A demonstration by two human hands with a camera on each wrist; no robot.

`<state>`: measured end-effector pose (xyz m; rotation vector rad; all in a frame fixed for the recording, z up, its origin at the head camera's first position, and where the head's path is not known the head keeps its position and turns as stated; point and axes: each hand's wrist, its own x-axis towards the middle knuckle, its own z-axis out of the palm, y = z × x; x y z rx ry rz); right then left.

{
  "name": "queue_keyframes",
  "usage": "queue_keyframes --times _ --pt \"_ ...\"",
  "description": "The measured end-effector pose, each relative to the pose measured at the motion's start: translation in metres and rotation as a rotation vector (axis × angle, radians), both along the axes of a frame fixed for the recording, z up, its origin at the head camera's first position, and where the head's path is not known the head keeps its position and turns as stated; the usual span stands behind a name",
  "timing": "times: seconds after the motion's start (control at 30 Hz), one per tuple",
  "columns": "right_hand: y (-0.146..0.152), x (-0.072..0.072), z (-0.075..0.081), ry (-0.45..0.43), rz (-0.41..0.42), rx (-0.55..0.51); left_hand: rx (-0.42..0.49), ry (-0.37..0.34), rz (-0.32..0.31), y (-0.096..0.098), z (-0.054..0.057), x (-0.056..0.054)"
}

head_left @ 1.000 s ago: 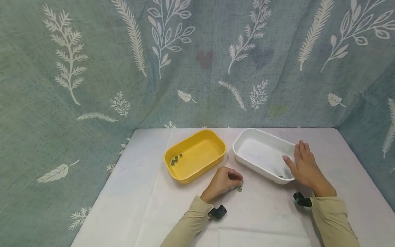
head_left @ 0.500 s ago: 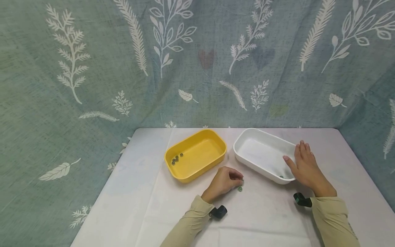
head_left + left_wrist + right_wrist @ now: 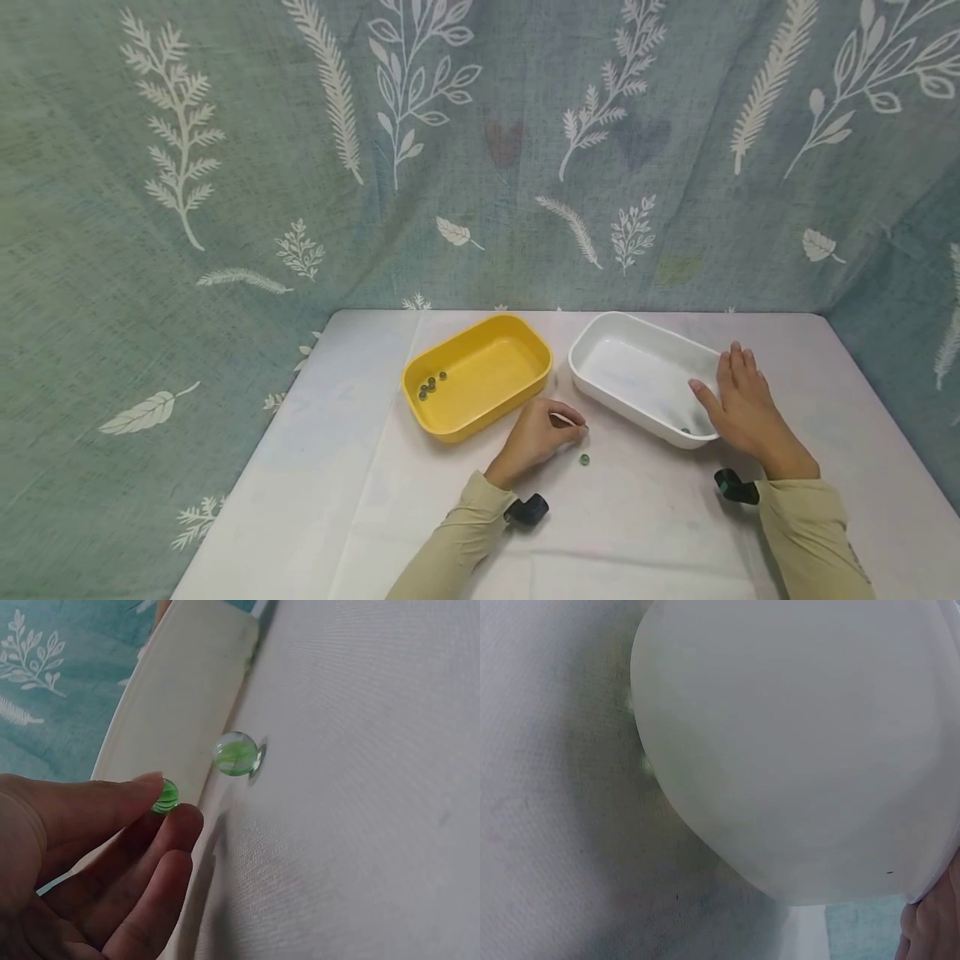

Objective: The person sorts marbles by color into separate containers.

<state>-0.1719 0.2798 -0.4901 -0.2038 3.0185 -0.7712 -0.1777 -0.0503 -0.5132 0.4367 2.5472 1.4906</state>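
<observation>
In the head view my left hand (image 3: 536,437) is just above the table, in front of the yellow tub. Its thumb and fingertips pinch a green-swirled glass marble (image 3: 166,798), seen best in the left wrist view. A second clear and green marble (image 3: 235,754) lies on the white cloth close by. My right hand (image 3: 746,408) rests against the right end of the white tub (image 3: 637,371), fingers straight and thumb over the rim. Only part of that hand (image 3: 934,922) shows at the corner of the right wrist view. One marble (image 3: 686,431) sits inside the white tub.
The yellow tub (image 3: 495,375) stands left of the white one, with several marbles (image 3: 427,386) gathered at its left end. A white cloth (image 3: 637,533) covers the table. Behind it hangs a green leaf-patterned curtain (image 3: 480,167).
My left hand has lifted slightly and shifted toward the yellow tub with a marble pinched, moving away from the marble on the cloth. My right hand has stayed on the white tub.
</observation>
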Motion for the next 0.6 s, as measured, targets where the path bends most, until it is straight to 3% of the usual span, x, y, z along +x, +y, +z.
queue_keyframes --times 0.2,0.6 --pt "-0.0009 0.0 -0.0013 0.0 -0.003 -0.016 0.038 0.015 0.022 -0.0015 -0.0005 -0.0007" --pt "0.0012 -0.0022 -0.0017 -0.011 -0.009 -0.008 0.086 0.052 -0.009 -0.0024 0.0053 -0.0046"
